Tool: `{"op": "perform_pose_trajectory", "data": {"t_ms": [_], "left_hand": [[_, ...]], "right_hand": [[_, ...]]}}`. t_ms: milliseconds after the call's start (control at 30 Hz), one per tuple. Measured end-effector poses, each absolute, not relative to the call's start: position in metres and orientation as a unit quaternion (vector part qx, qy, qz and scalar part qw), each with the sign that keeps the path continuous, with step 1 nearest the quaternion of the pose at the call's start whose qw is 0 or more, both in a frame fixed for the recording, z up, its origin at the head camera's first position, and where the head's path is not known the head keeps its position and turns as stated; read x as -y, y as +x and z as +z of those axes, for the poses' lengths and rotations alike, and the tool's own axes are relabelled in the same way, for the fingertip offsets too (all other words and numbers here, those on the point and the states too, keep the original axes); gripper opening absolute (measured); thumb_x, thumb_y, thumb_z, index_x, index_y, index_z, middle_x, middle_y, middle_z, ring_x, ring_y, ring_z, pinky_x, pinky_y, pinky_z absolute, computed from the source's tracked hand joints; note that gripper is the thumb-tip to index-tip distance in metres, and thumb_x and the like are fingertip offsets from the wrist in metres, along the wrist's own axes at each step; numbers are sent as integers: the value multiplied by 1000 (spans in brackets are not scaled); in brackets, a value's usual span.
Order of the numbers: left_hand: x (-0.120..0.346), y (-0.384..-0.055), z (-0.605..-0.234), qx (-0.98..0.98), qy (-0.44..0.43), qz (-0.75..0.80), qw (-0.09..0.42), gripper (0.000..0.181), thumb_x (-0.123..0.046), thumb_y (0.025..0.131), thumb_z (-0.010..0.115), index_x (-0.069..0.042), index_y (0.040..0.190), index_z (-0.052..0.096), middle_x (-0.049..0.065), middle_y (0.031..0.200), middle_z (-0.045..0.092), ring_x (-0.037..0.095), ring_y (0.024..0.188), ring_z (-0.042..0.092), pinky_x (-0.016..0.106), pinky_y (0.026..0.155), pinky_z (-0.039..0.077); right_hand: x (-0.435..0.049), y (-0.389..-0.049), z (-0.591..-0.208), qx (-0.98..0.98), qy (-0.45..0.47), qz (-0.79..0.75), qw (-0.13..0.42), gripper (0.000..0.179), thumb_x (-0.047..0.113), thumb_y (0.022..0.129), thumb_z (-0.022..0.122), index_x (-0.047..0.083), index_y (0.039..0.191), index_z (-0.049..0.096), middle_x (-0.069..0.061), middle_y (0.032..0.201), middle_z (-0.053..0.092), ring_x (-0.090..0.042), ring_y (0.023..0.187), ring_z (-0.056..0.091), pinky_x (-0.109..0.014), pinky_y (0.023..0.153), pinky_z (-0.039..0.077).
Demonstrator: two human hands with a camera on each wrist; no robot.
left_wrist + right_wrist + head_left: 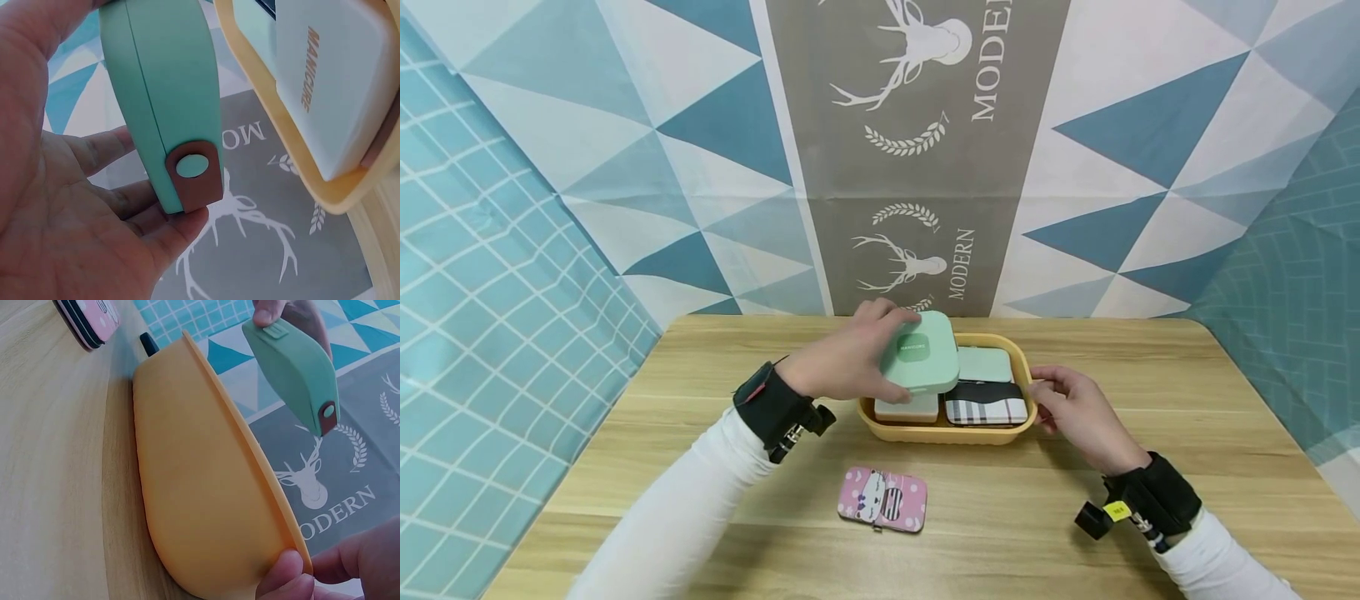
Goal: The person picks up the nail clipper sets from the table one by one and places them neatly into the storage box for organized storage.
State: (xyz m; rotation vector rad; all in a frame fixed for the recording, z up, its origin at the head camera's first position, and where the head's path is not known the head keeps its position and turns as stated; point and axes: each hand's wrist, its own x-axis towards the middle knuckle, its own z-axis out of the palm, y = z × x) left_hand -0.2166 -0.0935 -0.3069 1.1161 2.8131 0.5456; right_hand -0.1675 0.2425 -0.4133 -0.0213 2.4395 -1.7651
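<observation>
My left hand [842, 354] grips a mint-green case [925, 350] with rounded corners and holds it up over the left part of a yellow basket [936, 435]. A brown snap tab [199, 187] shows on the case's side in the left wrist view. My right hand [1084, 417] pinches the basket's rim at its right end, thumb outside. Inside the basket lie a white box [340, 69] lettered MANICURE, a pale green case [985, 364] and a black, white and plaid case [988, 411]. The held case partly covers the basket's left side.
A pink case [883, 500] with a cartoon cat and white dots lies on the wooden table [1000, 533] in front of the basket. Behind the table hangs a patterned cloth [917, 167] with deer heads and triangles. Blue tiled cloth [490, 292] borders the left side.
</observation>
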Motion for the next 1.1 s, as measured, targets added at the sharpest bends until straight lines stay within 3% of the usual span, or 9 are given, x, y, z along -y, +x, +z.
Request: {"op": "perform_pose_trajectory", "data": {"t_ms": [1100], "left_hand": [[43, -241, -324, -908, 375, 172, 71, 103, -44, 77, 93, -10, 160, 42, 7, 147, 44, 22, 128, 40, 36, 102, 49]], "right_hand": [[-248, -169, -411, -812, -18, -579, 78, 47, 15, 112, 53, -8, 152, 45, -19, 110, 59, -24, 82, 60, -33, 65, 55]]}}
